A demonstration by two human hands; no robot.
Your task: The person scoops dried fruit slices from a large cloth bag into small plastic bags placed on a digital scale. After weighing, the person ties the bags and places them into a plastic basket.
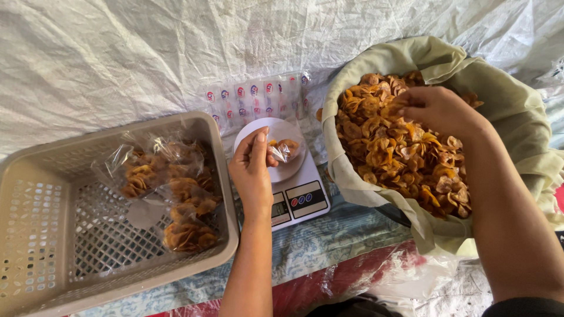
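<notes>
hands at the scale and the chip basin

the left hand [254, 170] pinches the mouth of a small clear bag [284, 150] between thumb and fingers, holding it upright on the round white pan of a kitchen scale [296, 196]. the bag holds only a few golden-brown chips. the right hand [437, 108] reaches into a large round basin [376, 194] lined with pale green cloth, fingers curled down and pressed together over a clump of fried chips [399, 152]; whether it has closed fully on them cannot be told. the basin is heaped with the same curled orange-brown chips and sits just to the right of the scale, its cloth edge touching the scale's side.

behind the scale lies a flat stack of empty clear bags [258, 97] with small red and blue marks. left of the left forearm stands a beige perforated plastic crate [53, 235], holding several filled bags of chips [176, 199] piled along its right side. everything rests on a white woven plastic sheet [117, 53] spread over the floor, with patterned blue and red cloth nearest the person.
</notes>
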